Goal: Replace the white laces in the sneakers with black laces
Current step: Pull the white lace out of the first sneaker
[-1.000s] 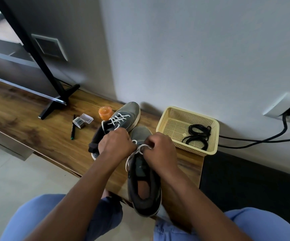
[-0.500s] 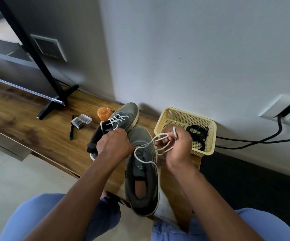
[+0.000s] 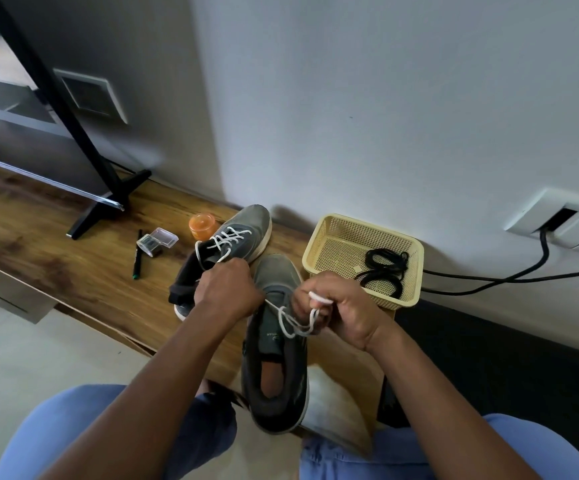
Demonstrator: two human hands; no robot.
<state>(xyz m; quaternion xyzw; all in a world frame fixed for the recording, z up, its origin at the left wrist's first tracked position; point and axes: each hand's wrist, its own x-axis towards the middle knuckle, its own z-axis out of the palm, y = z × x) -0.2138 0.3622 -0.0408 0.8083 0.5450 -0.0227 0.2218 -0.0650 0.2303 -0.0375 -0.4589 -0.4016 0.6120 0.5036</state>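
A grey sneaker (image 3: 274, 358) lies heel toward me over the bench's front edge, with no lace left in its eyelets. A loose white lace (image 3: 295, 322) stretches between my hands above its tongue. My left hand (image 3: 227, 292) is closed on one end. Loops of that lace are bunched in my right hand (image 3: 338, 306), which is closed around them. The second grey sneaker (image 3: 236, 237) stands behind, still laced in white. Black laces (image 3: 383, 270) lie coiled in the yellow basket (image 3: 329, 233) to the right.
On the wooden bench (image 3: 56, 261) lie a black pen (image 3: 137, 254), a small clear box (image 3: 156, 241) and an orange jar (image 3: 203, 226). A black stand foot (image 3: 108, 206) rests at the left. Black cables (image 3: 506, 278) run from a wall socket on the right.
The white lace has come out of the near sneaker. My right hand pulled it up toward the basket, then came back down with the lace gathered into loops. My left hand stayed put.
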